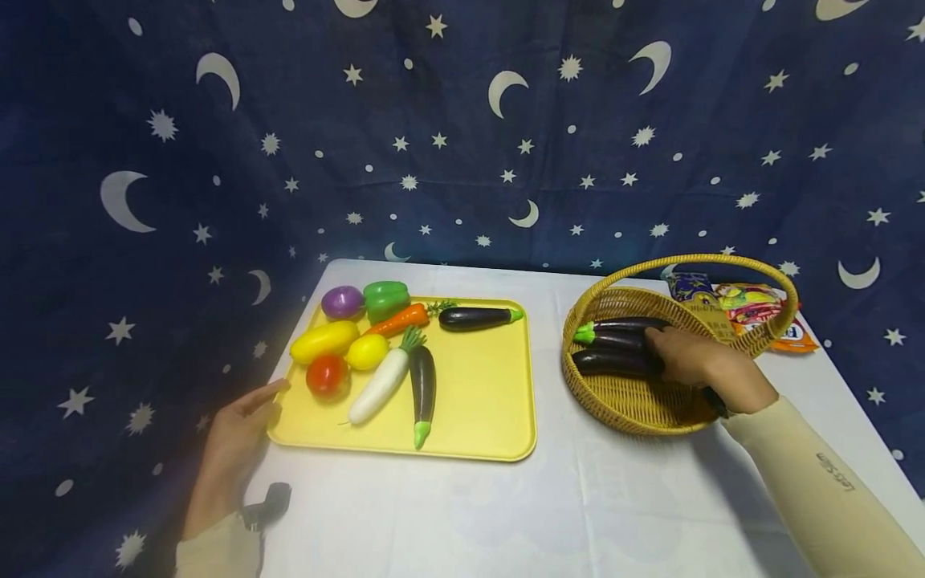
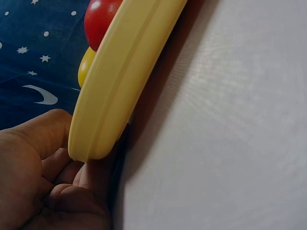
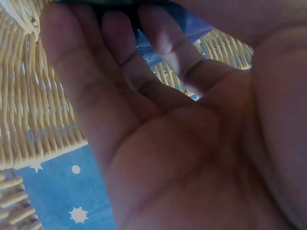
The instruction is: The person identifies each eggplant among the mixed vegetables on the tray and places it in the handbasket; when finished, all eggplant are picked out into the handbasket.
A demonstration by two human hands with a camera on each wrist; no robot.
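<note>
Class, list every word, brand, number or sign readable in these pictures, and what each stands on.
"Lets Slim", as best it reads: the right sleeve.
Blue packet: lettering too small and blurred to read.
Orange-and-red packet: lettering too blurred to read.
No other lettering shows.

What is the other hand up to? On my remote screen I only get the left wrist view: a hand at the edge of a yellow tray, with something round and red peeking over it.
Observer: The right hand is inside a wicker basket, at the ends of some dark eggplants; whether it grips one, I can't tell.
Visitor: Oh! Are there any eggplants on the yellow tray too?
Observer: Yes, two: one eggplant lies near the far edge, and the second eggplant lies right beside the white radish.
</note>
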